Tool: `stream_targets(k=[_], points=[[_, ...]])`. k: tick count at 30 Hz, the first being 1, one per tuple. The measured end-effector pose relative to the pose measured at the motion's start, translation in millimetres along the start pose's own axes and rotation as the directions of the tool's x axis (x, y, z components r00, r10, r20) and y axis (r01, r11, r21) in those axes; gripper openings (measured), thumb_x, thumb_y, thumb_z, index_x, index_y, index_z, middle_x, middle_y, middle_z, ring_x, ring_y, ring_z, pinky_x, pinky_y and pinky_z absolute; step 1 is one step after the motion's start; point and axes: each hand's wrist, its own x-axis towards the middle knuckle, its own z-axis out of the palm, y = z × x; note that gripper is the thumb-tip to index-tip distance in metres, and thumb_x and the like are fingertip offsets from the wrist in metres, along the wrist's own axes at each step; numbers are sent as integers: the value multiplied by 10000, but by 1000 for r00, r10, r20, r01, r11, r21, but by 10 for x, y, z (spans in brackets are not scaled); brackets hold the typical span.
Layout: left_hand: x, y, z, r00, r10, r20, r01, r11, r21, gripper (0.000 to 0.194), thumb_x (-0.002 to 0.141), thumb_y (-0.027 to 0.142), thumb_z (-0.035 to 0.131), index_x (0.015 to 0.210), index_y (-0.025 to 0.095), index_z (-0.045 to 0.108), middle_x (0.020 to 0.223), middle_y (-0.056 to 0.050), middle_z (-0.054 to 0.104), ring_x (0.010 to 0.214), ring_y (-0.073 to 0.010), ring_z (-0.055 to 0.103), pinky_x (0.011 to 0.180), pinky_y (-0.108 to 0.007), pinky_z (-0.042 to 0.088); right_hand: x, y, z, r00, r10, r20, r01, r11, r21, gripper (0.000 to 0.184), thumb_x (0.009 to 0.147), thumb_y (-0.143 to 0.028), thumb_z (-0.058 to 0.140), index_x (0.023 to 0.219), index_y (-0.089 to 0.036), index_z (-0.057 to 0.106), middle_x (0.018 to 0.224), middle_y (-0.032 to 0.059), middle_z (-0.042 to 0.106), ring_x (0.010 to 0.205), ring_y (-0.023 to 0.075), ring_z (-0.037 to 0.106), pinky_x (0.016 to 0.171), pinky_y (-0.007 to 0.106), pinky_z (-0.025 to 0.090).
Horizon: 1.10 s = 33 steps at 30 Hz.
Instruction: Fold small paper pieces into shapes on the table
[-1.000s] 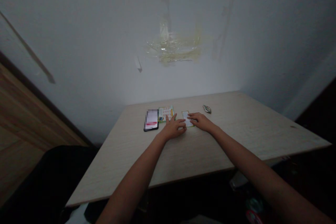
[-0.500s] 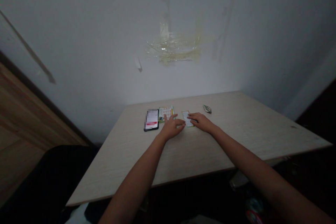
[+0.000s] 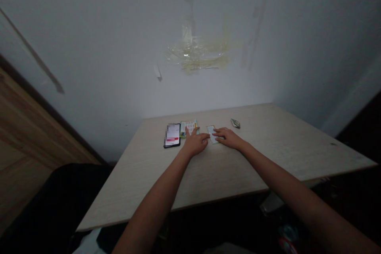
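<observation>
A small printed paper slip lies flat on the table between my hands. My right hand rests on its right side, fingers stretched out. My left hand is spread, with its thumb side reaching towards the slip's left edge and other fingers over a colourful printed sheet. That sheet lies partly hidden under those fingers. Just left of it is a phone with a lit screen in a dark case.
A small folded packet lies on the pale table to the right, beyond my right hand. The wall behind carries old clear tape. A dark object stands at the left below the table.
My left hand has shifted very slightly, its thumb side a little higher against the slip. The right hand stays nearly where it was. The slip, sheet and phone look unmoved.
</observation>
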Motion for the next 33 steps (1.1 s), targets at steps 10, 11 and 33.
stream_targets(k=[10,11,33], points=[[88,-23,69,999,-27,-25,29,996,84,414,954,340,375,1310,347,587,1324,-4,658,1426,-363,317,1088,-781,-111,2,-14,-15,1000,-7,11,7,1000,9,345,905,-336,603,1233,-281,693,1368,79,615,1260,279,552,1096,500,403],[101,-23,77,999,-32,-24,34,995,91,419,955,345,371,1319,344,580,1323,-4,659,1424,-366,318,1087,-784,-104,2,-13,-16,1000,-7,14,7,1000,5,345,906,-334,601,1234,-279,692,1369,80,614,1261,278,551,1095,499,404],[383,-117,212,990,-133,-56,139,980,140,475,963,360,321,1393,362,523,1376,17,626,1401,-366,339,1084,-791,-87,-3,39,10,999,-39,1,39,999,-29,329,911,-340,596,1215,-278,706,1360,83,621,1244,289,562,1079,506,418]])
